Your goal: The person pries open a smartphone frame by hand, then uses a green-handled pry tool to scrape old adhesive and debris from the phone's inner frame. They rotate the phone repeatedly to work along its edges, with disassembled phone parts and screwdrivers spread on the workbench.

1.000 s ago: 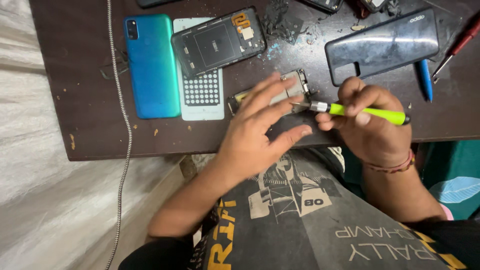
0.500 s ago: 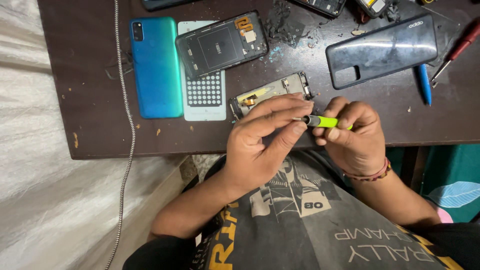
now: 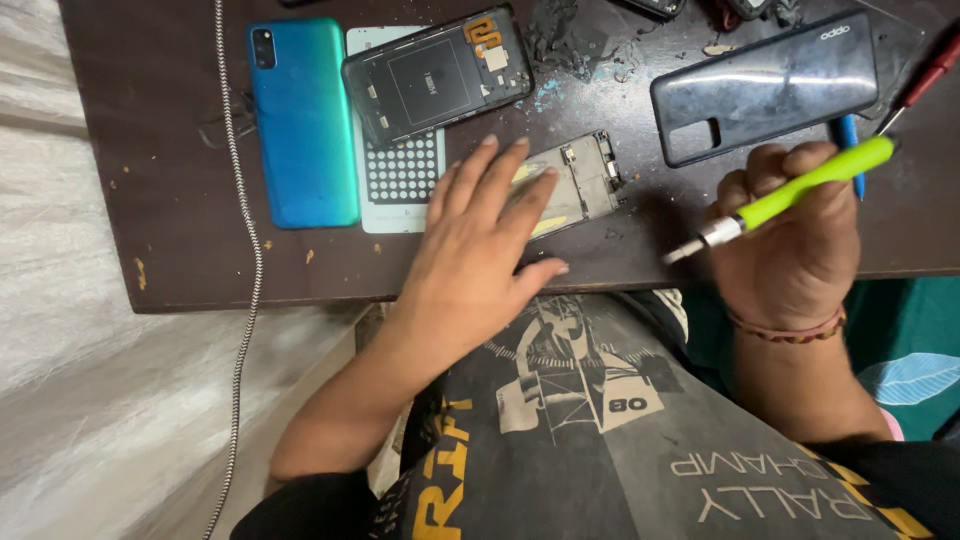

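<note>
At frame centre, left hand flat, unclenched, steadying phone frame on counter; right hand grip clenched around green screwdriver.

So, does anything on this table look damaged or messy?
Yes. Dark debris lies scattered at the table's far edge, and its surface is chipped. The opened phone frame under the left hand shows bare parts.

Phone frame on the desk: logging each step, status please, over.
Left hand flat on the phone frame, pinning it. Right hand grips the green screwdriver, tip off the frame. Dark back cover lies beside; nothing between tip and frame.
</note>
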Tool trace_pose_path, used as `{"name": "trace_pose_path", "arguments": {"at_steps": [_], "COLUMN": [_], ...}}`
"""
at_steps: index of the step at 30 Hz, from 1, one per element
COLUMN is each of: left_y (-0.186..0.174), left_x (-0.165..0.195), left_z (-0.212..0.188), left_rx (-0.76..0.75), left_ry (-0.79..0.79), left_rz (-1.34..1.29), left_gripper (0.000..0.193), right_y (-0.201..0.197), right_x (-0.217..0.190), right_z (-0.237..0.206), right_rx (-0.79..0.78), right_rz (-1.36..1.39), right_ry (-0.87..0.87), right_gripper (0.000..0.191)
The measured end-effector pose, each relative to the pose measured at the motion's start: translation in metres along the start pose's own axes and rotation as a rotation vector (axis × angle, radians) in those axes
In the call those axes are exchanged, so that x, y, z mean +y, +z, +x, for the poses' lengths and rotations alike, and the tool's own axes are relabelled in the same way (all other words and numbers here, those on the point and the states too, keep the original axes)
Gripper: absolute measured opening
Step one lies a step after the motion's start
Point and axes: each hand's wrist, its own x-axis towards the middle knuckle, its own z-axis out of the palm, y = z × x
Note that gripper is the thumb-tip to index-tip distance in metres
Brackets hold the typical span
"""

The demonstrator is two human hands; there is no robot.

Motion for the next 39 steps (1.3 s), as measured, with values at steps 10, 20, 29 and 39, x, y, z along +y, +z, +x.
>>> {"name": "trace_pose_path", "arguments": {"at_steps": [10, 20, 29, 39], "left_y": [-0.007, 0.008, 0.028, 0.024], "left_x": [-0.002, -0.007, -0.010, -0.005], "left_z": [0.005, 0.006, 0.007, 0.007], "left_rx": [0.040, -0.096, -0.070, -0.062], "left_ry": [-0.067, -0.370, -0.313, -0.287], "left_rz": [-0.088, -1.098, -1.310, -1.281], "left_gripper": [0.065, 0.057, 0.061, 0.063], "right_y": [0.026, 0.045, 0.078, 0.089], "right_x": [-0.001, 0.017, 0.034, 0.036], "right_z": [0.012, 0.001, -0.001, 0.011], "right_rx": [0.043, -0.064, -0.288, -0.183], "right_rz": [-0.298, -0.812, -1.090, -0.632], "right_ry": [0.092, 0.008, -0.113, 0.267], "right_gripper": [0.028, 0.040, 0.130, 0.114]}}
